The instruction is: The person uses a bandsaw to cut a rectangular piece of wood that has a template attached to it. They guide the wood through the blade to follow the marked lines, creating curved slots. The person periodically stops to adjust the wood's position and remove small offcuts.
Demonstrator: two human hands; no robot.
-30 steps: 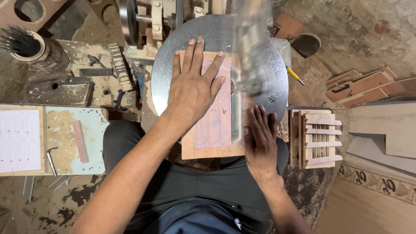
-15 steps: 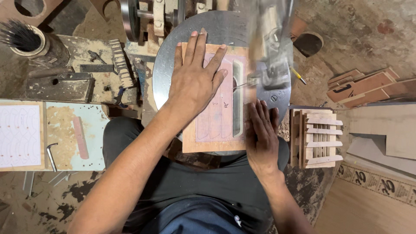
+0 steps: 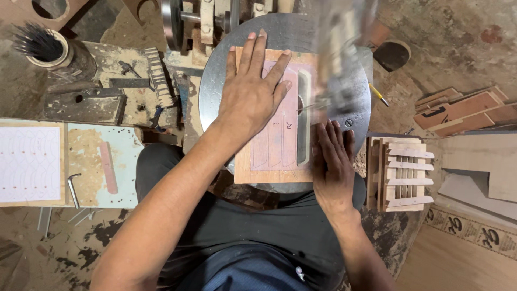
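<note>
- Left hand (image 3: 249, 99): flat on the wooden board (image 3: 272, 161), fingers spread, palm down; grip wide, nothing clasped.
- Right hand (image 3: 333, 161): flat at the board's right edge, fingers straight; grip wide, pressing only.
- Wooden board: on the round metal plate (image 3: 215, 99), pink pattern sheet on top, one long slot cut out beside the blurred saw arm (image 3: 339, 59).
- Stack of slatted wood pieces (image 3: 397, 173): just right of the right hand.
- Tin of rods (image 3: 46, 48): far left on the counter (image 3: 102, 64).

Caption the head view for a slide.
Left hand flat on a wooden board, right hand at its edge, on a round metal saw table.
</note>
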